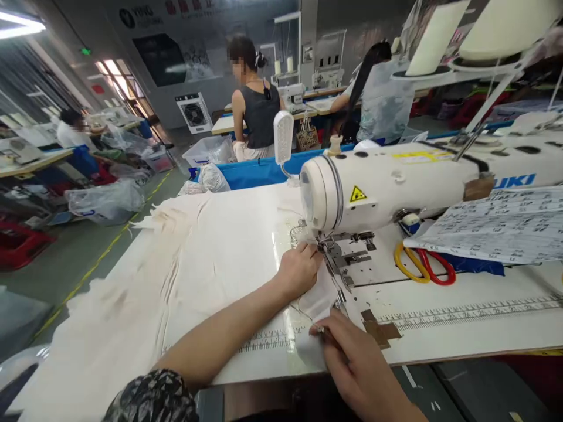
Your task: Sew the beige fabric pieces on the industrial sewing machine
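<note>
A white sewing machine stands on the white table. My left hand is at its needle area, fingers closed on the upper end of a piece of thin white fabric. Nearer the table's front edge, my right hand pinches the lower end of that fabric, thumb and index finger together beside a thin cord. The fabric stretches between both hands, left of the metal guide parts. Pale cloth pieces lie stacked on the table's left side.
Yellow and red scissors handles lie right of the needle area, beside a printed sheet. A ruler strip runs along the front. Thread cones stand above. People sit at machines beyond a blue cloth trough.
</note>
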Motion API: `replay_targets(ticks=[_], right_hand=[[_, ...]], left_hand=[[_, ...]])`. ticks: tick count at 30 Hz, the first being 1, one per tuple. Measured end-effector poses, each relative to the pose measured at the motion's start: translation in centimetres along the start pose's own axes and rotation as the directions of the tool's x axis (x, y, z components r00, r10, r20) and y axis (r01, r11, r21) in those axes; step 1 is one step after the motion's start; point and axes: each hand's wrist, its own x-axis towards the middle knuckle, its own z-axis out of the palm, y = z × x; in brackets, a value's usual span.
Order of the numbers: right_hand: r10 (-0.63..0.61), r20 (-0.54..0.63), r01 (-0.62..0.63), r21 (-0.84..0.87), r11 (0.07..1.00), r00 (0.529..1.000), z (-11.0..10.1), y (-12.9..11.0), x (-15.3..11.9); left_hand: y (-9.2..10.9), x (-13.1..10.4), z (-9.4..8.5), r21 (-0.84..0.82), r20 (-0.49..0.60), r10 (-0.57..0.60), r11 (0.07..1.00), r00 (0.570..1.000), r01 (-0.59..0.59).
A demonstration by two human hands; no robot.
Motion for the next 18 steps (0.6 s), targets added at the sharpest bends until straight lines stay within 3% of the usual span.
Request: replay_targets(ticks=[6, 9, 13, 18], right_hand=[[-0.012, -0.058, 0.012, 0.009, 1.000, 0.998, 0.3, -1.5, 1.3], [0.149, -0.083, -0.146, 0.041, 0.988, 0.985, -0.8, -1.1, 1.5], [0.395, -0.088, -0.395, 0.011, 0.918, 0.915, -1.8, 1.3, 0.5], [0.326, 0.038, -0.328, 0.147, 0.933, 0.945, -0.5, 1.5, 0.1]], left_hand=[[-0.2, 0.0, 0.5, 0.020, 0.003, 0.004, 1.000, 1.000, -0.004], [-0.2, 0.3, -0.2, 0.012, 0.020, 0.002, 1.000, 1.000, -0.002], [0.2, 0.7, -1.6, 0.010, 0.069, -0.041, 0.999, 0.997, 0.040], [0.3, 0.9, -1.4, 0.001, 0.070, -0.046, 0.999, 0.996, 0.046]])
